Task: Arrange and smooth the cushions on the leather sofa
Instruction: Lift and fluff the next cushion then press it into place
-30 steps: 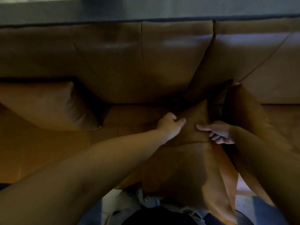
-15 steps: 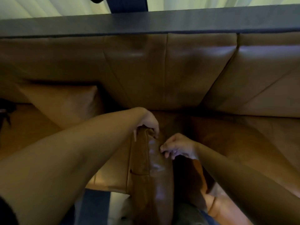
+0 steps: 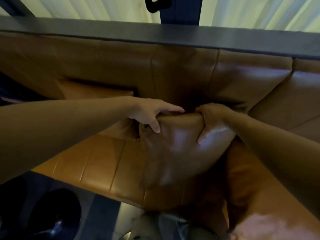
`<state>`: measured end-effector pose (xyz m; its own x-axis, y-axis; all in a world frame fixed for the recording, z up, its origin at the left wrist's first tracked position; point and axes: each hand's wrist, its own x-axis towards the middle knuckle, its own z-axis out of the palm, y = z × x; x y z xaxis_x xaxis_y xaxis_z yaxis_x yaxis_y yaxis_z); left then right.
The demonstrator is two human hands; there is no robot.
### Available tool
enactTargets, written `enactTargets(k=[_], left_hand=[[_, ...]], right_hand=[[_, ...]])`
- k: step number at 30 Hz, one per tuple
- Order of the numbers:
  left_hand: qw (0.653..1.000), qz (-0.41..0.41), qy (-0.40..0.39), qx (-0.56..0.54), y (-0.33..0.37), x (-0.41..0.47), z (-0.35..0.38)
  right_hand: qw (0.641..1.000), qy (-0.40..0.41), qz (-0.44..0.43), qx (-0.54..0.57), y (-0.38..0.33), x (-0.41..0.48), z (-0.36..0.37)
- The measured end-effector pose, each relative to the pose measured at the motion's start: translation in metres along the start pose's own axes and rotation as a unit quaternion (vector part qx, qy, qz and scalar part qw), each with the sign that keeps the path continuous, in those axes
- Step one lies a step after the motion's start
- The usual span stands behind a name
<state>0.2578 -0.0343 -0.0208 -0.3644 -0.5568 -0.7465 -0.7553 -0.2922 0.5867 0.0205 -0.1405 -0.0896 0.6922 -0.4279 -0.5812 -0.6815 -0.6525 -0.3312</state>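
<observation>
A brown leather cushion (image 3: 174,153) stands tilted in the middle of the leather sofa (image 3: 97,163), its top edge near the backrest (image 3: 181,73). My left hand (image 3: 150,113) grips the cushion's upper left corner, thumb on the front face. My right hand (image 3: 209,120) grips its upper right corner, thumb pressed into the shiny leather. A second cushion (image 3: 93,92) lies against the backrest at the left, partly hidden behind my left forearm. Another brown cushion (image 3: 245,184) sits to the right under my right arm.
A dark ledge (image 3: 173,34) runs along the top of the backrest, with pale curtains (image 3: 86,7) behind it. The sofa's front edge runs diagonally at lower left, above a dark floor (image 3: 97,219) and a dark round object (image 3: 55,210).
The cushion has turned from edge-on to face-on and moved up toward the backrest. Both hands have shifted from its narrow top end to its two upper corners.
</observation>
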Motion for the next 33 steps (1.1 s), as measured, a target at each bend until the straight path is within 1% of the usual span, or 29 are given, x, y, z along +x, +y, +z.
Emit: enactTargets(k=[2,3,5,9,13,14,16,18,21,23,25,26,27,29,30,31,32,33], left_hand=[[0.995,-0.013,0.055,0.083,-0.013,0.001,-0.013],[0.988,-0.012,0.081,0.131,-0.018,0.004,-0.019],[0.975,-0.004,0.115,0.191,-0.027,0.013,-0.032],[0.969,-0.004,0.119,0.217,-0.042,0.037,-0.059],[0.971,-0.006,0.122,0.204,-0.062,0.045,-0.078],[0.97,-0.02,0.117,0.213,-0.069,0.047,-0.081],[0.957,-0.068,0.126,0.253,-0.085,0.05,-0.081],[0.941,-0.107,0.143,0.286,-0.1,0.056,-0.071],[0.923,-0.115,0.162,0.329,-0.107,0.073,-0.04],[0.911,-0.094,0.208,0.344,-0.107,0.087,-0.029],[0.901,-0.053,0.267,0.337,-0.107,0.095,-0.032],[0.899,-0.04,0.282,0.333,-0.109,0.097,-0.036],[0.898,-0.034,0.283,0.336,-0.11,0.096,-0.039],[0.901,-0.053,0.27,0.335,-0.116,0.094,-0.037],[0.899,-0.065,0.267,0.342,-0.119,0.092,-0.032],[0.89,-0.053,0.285,0.353,-0.12,0.09,-0.025],[0.877,-0.008,0.315,0.363,-0.12,0.089,-0.014],[0.863,0.067,0.345,0.363,-0.116,0.091,-0.001]], right_hand=[[0.993,0.089,0.018,-0.071,-0.011,0.003,-0.002],[0.988,0.122,0.022,-0.087,-0.016,0.006,-0.001],[0.985,0.148,0.037,-0.085,-0.022,0.016,-0.001],[0.987,0.117,0.1,-0.05,-0.026,0.038,-0.012],[0.988,0.085,0.123,-0.028,-0.034,0.06,-0.017],[0.989,0.072,0.129,-0.013,-0.031,0.064,-0.018],[0.988,0.039,0.15,0.002,-0.025,0.069,-0.019],[0.983,0.015,0.183,-0.024,-0.014,0.065,-0.012],[0.977,0.002,0.189,-0.093,-0.005,0.053,0.014],[0.974,0.043,0.193,-0.108,0.0,0.048,0.032],[0.969,0.102,0.199,-0.103,0.007,0.046,0.038],[0.966,0.122,0.203,-0.101,0.01,0.045,0.039],[0.964,0.13,0.206,-0.105,0.011,0.043,0.038],[0.964,0.127,0.202,-0.114,0.009,0.044,0.041],[0.966,0.126,0.2,-0.108,0.003,0.045,0.043],[0.966,0.13,0.197,-0.1,-0.006,0.048,0.045],[0.967,0.147,0.187,-0.091,-0.017,0.052,0.048],[0.968,0.171,0.166,-0.082,-0.03,0.058,0.052]])
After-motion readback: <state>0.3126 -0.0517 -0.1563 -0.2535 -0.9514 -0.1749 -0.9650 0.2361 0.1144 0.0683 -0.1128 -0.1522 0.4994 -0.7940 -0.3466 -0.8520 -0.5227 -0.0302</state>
